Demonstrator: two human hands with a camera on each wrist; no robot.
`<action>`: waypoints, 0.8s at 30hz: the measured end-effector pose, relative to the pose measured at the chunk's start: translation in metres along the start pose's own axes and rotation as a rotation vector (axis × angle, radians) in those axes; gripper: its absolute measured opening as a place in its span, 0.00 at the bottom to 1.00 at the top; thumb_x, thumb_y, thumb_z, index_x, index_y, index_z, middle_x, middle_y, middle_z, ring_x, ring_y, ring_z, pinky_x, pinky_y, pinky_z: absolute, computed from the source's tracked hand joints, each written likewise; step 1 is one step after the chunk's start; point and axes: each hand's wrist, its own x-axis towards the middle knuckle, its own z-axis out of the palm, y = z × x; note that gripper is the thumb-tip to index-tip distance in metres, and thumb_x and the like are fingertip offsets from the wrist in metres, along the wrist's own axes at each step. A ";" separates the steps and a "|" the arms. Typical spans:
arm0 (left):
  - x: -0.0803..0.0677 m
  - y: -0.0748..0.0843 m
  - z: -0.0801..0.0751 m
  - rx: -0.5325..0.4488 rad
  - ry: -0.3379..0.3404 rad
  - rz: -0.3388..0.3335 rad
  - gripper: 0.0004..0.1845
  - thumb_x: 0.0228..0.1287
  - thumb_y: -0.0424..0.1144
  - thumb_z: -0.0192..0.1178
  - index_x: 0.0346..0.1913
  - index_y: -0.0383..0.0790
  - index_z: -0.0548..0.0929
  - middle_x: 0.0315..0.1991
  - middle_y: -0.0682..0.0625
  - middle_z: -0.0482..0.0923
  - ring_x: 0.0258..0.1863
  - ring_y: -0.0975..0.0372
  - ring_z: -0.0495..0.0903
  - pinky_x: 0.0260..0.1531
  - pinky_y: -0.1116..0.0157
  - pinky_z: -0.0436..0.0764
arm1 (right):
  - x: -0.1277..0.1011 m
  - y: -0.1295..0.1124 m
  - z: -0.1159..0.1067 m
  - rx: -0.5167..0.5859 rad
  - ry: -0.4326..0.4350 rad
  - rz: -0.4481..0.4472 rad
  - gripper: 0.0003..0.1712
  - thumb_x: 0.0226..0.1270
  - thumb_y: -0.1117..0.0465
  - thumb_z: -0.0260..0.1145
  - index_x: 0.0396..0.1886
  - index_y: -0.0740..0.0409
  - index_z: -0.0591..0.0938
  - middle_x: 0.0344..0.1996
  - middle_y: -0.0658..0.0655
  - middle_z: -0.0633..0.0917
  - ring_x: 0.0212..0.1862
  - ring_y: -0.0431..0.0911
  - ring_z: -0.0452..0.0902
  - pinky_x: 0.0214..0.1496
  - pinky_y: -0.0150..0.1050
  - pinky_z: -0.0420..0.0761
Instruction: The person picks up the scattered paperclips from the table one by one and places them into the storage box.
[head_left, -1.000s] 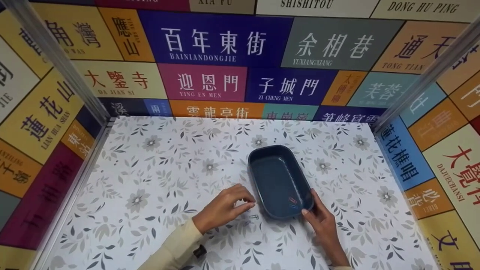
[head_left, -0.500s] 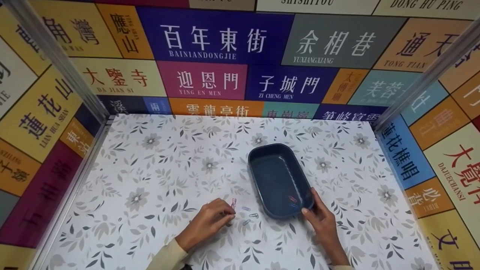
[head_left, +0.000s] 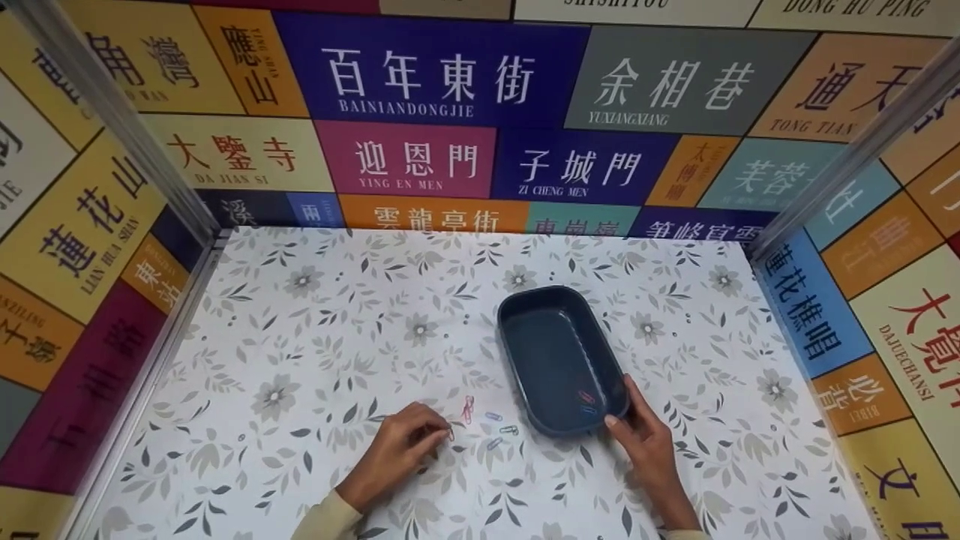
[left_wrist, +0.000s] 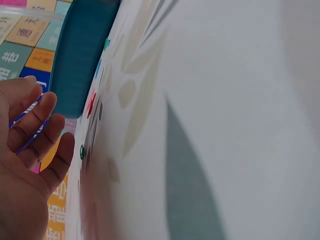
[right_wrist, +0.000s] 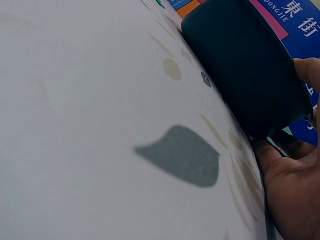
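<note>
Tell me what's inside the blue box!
Inside the box are a red clip and a blue clip, both at the near end. The near wall covers its own inner side, so anything tucked tight against it can't be seen.

Paper clips [head_left: 493,416] left of tray [head_left: 547,360], two clips [head_left: 587,409] inside, wall [head_left: 427,90] behind.

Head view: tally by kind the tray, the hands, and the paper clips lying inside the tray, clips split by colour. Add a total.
Dark blue tray: 1
Hands, left hand and right hand: 2
Red paper clip in the tray: 1
Blue paper clip in the tray: 1
Total: 5
</note>
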 end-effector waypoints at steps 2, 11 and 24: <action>-0.001 -0.002 -0.001 0.018 0.016 0.008 0.02 0.73 0.31 0.73 0.44 0.42 0.91 0.40 0.59 0.86 0.36 0.67 0.80 0.36 0.68 0.82 | 0.000 0.000 0.000 -0.002 0.002 0.002 0.42 0.75 0.77 0.69 0.85 0.64 0.66 0.83 0.67 0.65 0.78 0.29 0.67 0.74 0.25 0.68; -0.002 -0.017 -0.005 0.125 0.064 0.136 0.08 0.66 0.27 0.76 0.42 0.43 0.90 0.43 0.56 0.86 0.48 0.60 0.82 0.52 0.64 0.81 | 0.000 0.000 -0.001 -0.008 0.007 -0.009 0.42 0.75 0.77 0.69 0.85 0.64 0.66 0.83 0.66 0.66 0.78 0.30 0.67 0.75 0.25 0.68; 0.002 -0.031 -0.010 0.218 -0.017 0.157 0.08 0.65 0.30 0.79 0.44 0.44 0.92 0.50 0.53 0.87 0.57 0.57 0.77 0.61 0.57 0.77 | 0.000 0.000 0.000 0.016 -0.003 0.019 0.43 0.76 0.77 0.69 0.86 0.65 0.63 0.84 0.71 0.62 0.79 0.28 0.65 0.76 0.25 0.67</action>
